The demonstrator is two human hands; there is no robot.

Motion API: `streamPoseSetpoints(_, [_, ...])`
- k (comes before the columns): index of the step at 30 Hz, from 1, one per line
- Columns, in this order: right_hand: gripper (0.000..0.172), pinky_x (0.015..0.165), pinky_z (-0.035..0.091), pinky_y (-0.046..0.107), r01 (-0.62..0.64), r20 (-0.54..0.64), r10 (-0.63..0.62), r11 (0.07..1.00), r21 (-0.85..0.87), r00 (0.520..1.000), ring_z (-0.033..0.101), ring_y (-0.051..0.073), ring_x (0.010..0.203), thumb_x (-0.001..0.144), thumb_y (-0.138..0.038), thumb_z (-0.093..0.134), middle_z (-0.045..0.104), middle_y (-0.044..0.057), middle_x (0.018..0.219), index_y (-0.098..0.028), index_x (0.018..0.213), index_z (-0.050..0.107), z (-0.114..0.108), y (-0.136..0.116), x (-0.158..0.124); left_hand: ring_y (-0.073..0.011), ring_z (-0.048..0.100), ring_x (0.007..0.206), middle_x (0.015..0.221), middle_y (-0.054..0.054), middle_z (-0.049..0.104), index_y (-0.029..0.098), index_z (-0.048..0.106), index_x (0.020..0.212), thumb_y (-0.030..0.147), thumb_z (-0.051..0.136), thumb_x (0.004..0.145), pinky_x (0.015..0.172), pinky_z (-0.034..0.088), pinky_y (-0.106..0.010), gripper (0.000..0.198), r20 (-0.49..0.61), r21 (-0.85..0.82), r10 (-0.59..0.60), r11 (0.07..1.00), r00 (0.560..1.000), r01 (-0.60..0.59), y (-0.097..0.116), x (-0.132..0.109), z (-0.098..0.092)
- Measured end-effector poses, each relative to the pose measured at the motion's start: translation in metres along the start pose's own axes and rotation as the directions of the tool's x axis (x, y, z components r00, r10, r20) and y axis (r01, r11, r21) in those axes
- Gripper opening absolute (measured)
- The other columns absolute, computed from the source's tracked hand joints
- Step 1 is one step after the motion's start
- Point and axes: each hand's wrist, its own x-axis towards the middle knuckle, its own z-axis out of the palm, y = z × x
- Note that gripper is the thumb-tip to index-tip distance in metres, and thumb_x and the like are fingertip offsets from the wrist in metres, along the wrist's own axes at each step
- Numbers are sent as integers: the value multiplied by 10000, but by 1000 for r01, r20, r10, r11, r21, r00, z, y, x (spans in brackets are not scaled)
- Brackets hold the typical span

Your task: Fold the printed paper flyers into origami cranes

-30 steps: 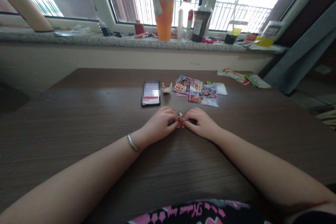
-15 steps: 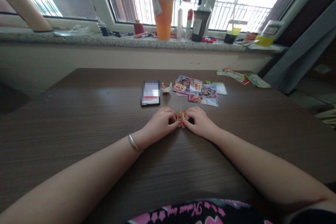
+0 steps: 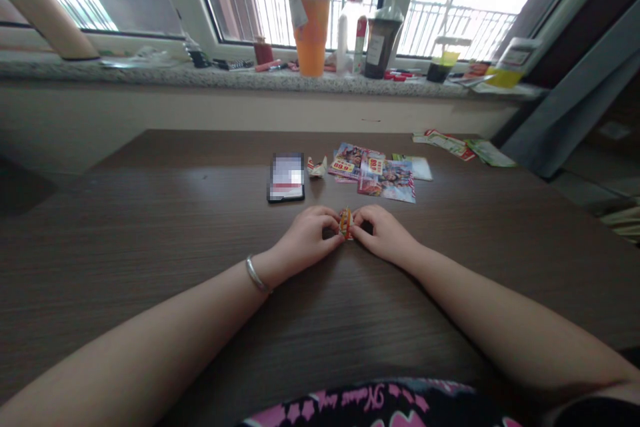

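Between my hands is a small folded piece of printed paper (image 3: pixel 347 224), orange, red and white, standing up from the brown table (image 3: pixel 175 233). My left hand (image 3: pixel 314 232) pinches its left side with thumb and fingertips. On the opposite side, my right hand (image 3: pixel 376 230) grips the paper the same way. The fingertips cover parts of the folds. Just beyond my left hand lies a phone (image 3: pixel 286 177) with a blurred screen. Beside the phone stands another small folded paper shape (image 3: pixel 317 167), white with red.
Printed flyers (image 3: pixel 386 180) lie behind my right hand, and more paper strips (image 3: pixel 450 145) rest at the far right corner. On the windowsill (image 3: pixel 225 80) stand a tall orange drink cup (image 3: pixel 313 33), a dark drink cup (image 3: pixel 381 47), bottles and small clutter.
The folded paper has turned or opened slightly, showing more of its orange edges. Both hands keep hold of it, their fingers shifted a little.
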Motion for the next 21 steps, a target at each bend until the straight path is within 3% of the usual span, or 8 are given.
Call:
streamPoseSetpoints(7, [105,889,467,348,96,35,-99,993,76,995,634,185,924,804,-210,652,699,48,931,-207,705,618,-6,0,-1,-197,630,926,942,-41,702,177,655,721,201,722,771,888,480,-356,87,4,38,4,999,1000,-4,-5,0,-2])
streamPoseSetpoints(14, [82,906,470,347,128,28,-129,991,38,991,632,184,947,771,-145,659,691,43,994,-215,729,651,-4,-1,-4,-220,602,1005,1004,-35,691,186,682,811,197,693,808,947,432,-404,17,74,255,138,955,988,-153,3,0,-6])
streamPoseSetpoints(21, [60,943,444,405,66,55,-64,997,-43,996,587,221,1047,795,-230,667,651,51,1122,-222,736,673,-2,3,-4,-227,590,1049,1099,-57,657,184,704,862,211,597,878,950,443,-402,112,107,284,11,958,994,-41,3,0,-2])
